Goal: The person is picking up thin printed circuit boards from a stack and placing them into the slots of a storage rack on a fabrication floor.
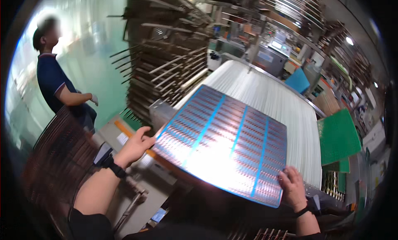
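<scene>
A large circuit board panel (224,144), copper-coloured with bright blue stripes and a blue border, is held between my two hands, its surface glaring with reflected light. At its left corner, my left hand (137,147) grips the edge, with part of the fingers hidden by the panel. My right hand (293,186) holds the right edge near the front corner, fingertips against the side. Beneath and beyond the panel lies a bed of white parallel strands or rods (265,91); I cannot tell whether the panel touches it.
Dark racks with rods (166,70) stand beyond my left hand. Green panels (340,136) lean at the right of the white bed. A blue sheet (297,80) and a machine with a screen (273,51) are farther back. A person in a dark blue shirt (56,78) stands at left.
</scene>
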`<action>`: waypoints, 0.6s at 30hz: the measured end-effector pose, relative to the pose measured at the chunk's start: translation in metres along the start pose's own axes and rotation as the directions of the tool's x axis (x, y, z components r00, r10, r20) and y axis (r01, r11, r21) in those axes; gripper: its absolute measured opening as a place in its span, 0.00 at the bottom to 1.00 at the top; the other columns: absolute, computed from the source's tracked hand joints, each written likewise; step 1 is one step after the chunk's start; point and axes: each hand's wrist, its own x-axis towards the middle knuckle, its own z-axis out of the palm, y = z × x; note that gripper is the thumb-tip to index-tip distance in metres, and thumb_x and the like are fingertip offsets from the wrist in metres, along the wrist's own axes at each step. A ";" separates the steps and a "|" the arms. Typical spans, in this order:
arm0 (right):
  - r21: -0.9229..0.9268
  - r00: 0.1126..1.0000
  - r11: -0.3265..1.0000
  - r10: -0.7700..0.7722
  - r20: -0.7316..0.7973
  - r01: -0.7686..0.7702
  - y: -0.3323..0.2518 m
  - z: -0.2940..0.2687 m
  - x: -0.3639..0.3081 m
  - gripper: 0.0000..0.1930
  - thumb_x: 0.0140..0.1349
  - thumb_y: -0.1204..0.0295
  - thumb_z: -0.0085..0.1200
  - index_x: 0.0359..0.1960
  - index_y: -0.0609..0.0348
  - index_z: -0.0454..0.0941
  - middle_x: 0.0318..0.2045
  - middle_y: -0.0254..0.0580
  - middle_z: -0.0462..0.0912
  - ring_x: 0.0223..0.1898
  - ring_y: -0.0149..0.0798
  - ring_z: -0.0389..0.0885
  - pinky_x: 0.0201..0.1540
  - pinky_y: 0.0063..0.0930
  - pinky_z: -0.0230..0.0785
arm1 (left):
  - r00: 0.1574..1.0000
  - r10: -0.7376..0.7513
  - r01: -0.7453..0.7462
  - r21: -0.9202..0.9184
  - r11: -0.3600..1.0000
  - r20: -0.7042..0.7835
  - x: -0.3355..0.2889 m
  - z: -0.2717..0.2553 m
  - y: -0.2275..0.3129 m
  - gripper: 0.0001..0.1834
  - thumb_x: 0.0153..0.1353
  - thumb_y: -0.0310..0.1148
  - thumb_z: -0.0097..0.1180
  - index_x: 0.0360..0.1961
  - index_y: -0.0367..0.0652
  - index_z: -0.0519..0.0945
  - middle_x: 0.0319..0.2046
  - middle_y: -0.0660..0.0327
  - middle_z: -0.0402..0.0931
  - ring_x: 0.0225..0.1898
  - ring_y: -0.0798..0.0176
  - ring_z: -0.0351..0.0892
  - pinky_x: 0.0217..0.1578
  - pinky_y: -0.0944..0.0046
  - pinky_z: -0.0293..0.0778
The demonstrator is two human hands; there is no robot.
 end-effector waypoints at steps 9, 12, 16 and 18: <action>0.216 0.967 0.954 -0.166 -0.194 0.207 0.027 0.010 0.030 0.17 0.58 0.72 0.56 0.50 0.56 0.78 0.51 0.45 0.80 0.54 0.47 0.79 0.56 0.42 0.72 | 1.000 -0.023 0.023 -0.151 0.988 0.004 0.028 -0.017 0.000 0.24 0.57 0.33 0.61 0.55 0.40 0.75 0.43 0.63 0.75 0.42 0.69 0.75 0.44 0.69 0.72; 0.257 0.951 0.939 -0.159 -0.266 0.229 0.051 -0.006 0.039 0.16 0.62 0.68 0.54 0.51 0.57 0.80 0.49 0.44 0.82 0.53 0.48 0.81 0.55 0.41 0.74 | 0.994 0.110 -0.106 -0.161 0.981 0.016 0.076 -0.102 -0.044 0.19 0.62 0.34 0.55 0.54 0.44 0.74 0.40 0.64 0.74 0.41 0.67 0.77 0.46 0.68 0.73; 0.718 0.888 0.675 0.214 -0.408 0.167 0.076 -0.036 0.060 0.09 0.63 0.72 0.57 0.42 0.62 0.82 0.40 0.43 0.85 0.41 0.41 0.83 0.47 0.32 0.74 | 0.942 0.324 -0.295 -0.680 0.671 -0.089 0.063 -0.051 0.113 0.23 0.73 0.49 0.44 0.57 0.42 0.72 0.52 0.61 0.75 0.57 0.64 0.74 0.58 0.60 0.69; 0.850 0.821 0.462 0.360 -0.442 0.254 0.082 -0.042 0.084 0.08 0.64 0.74 0.59 0.42 0.62 0.81 0.39 0.40 0.83 0.39 0.34 0.81 0.44 0.30 0.74 | 0.882 0.451 -0.407 -0.709 0.576 -0.140 0.066 -0.039 0.155 0.27 0.74 0.50 0.42 0.62 0.40 0.70 0.57 0.58 0.72 0.64 0.61 0.68 0.65 0.59 0.62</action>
